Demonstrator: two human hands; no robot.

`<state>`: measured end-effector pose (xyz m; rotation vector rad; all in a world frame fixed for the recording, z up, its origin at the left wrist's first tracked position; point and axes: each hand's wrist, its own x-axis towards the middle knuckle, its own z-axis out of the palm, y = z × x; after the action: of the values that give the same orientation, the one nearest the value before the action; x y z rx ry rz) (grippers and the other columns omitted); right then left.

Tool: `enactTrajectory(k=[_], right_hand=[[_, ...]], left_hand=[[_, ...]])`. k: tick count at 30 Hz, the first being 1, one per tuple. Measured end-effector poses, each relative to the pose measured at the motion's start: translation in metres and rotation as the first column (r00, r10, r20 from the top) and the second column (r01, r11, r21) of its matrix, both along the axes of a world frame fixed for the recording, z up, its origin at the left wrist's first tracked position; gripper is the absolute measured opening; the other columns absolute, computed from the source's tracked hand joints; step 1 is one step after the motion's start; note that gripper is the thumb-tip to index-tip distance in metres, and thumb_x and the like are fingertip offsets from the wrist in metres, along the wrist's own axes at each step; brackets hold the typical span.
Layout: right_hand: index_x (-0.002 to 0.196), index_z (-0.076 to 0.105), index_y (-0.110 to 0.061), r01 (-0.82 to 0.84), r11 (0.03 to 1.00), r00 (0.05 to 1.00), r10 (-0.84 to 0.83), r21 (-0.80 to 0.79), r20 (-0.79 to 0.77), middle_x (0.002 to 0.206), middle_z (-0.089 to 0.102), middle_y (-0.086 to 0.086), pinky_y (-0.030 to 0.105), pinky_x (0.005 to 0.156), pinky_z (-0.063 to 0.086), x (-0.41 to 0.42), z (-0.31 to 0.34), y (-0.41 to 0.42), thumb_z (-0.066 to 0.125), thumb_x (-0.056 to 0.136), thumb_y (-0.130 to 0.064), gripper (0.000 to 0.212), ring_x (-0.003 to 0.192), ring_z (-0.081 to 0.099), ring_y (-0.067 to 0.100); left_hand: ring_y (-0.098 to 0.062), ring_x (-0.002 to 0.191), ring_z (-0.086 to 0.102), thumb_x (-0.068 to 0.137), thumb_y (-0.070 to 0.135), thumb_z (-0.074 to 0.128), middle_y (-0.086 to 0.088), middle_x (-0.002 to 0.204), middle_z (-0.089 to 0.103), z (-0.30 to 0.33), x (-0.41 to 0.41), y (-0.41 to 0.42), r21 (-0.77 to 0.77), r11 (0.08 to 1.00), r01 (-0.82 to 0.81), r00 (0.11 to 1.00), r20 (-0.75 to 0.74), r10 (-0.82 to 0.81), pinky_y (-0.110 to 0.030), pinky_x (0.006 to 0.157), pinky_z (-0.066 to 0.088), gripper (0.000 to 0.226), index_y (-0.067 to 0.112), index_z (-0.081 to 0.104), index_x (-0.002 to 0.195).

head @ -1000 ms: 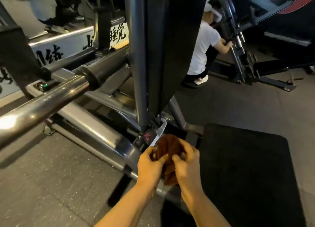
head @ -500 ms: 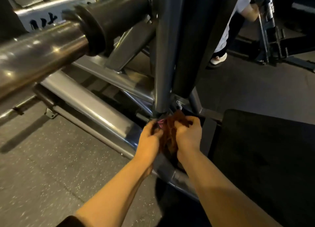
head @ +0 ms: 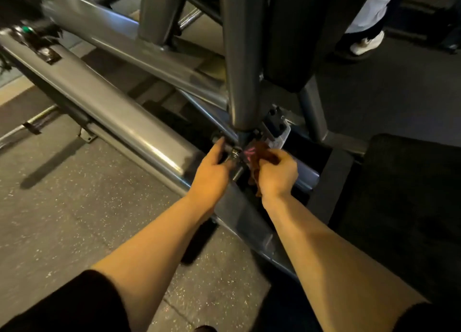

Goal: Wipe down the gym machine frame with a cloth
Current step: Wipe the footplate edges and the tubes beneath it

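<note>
Your right hand (head: 277,174) covers most of the brown cloth (head: 259,154); your left hand (head: 212,174) fingertips vanish, perhaps around a fitting, at the frame's (head: 239,82) dark base.

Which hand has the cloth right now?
The right hand grips the brown cloth at the base of the upright post. The left hand holds none; it reaches to the joint beside it.
</note>
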<state>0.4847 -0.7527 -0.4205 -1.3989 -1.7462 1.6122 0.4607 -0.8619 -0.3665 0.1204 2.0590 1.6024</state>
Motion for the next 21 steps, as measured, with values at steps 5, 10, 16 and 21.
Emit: enactTrajectory(k=[5,10,16,21], right_hand=[[0.107,0.072,-0.014,0.030,0.990,0.989,-0.009,-0.137,0.146,0.102,0.070,0.013,0.047,0.089,0.055,0.068,-0.077,0.001,0.059,0.088,-0.002,0.026,0.097,0.066,0.031],[0.111,0.069,-0.022,-0.155,0.973,0.982,0.171,-0.174,0.083,0.116,0.063,0.008,0.020,0.082,0.053,0.079,-0.132,-0.026,0.059,0.090,-0.008,0.027,0.099,0.063,0.024],[0.141,0.049,-0.020,-0.514,0.844,0.845,0.529,0.155,-0.076,0.158,0.022,-0.002,0.026,0.117,0.025,0.037,-0.176,-0.051,0.052,0.096,-0.003,0.048,0.145,0.025,0.016],[0.148,0.039,-0.021,-0.512,0.824,0.855,0.516,0.244,0.052,0.162,0.005,-0.003,0.036,0.120,0.022,0.074,-0.246,-0.052,0.053,0.095,-0.002,0.058,0.149,0.015,0.019]], left_hand=[[-0.025,0.136,0.042,0.099,0.011,0.048,-0.004,0.150,0.042,-0.068,0.040,-0.031,-0.472,0.881,0.027,0.999,-0.026,-0.045,-0.029,0.107,0.033,0.054,0.021,0.032,0.150],[-0.016,0.149,0.012,0.094,0.008,0.054,-0.001,0.161,0.017,-0.124,0.056,-0.031,-0.707,0.694,0.132,0.895,-0.216,-0.390,-0.016,0.113,0.007,0.065,0.015,0.025,0.152],[-0.019,0.147,0.007,0.086,0.015,0.064,-0.012,0.158,0.022,-0.188,0.045,-0.029,-0.819,0.569,0.073,0.626,-0.406,-0.665,-0.032,0.120,0.005,0.075,0.008,0.027,0.150],[-0.030,0.144,0.025,0.079,0.020,0.047,-0.018,0.150,0.039,-0.221,0.049,-0.025,-0.886,0.457,0.072,0.463,-0.376,-0.802,-0.049,0.116,0.012,0.064,0.001,0.045,0.141]])
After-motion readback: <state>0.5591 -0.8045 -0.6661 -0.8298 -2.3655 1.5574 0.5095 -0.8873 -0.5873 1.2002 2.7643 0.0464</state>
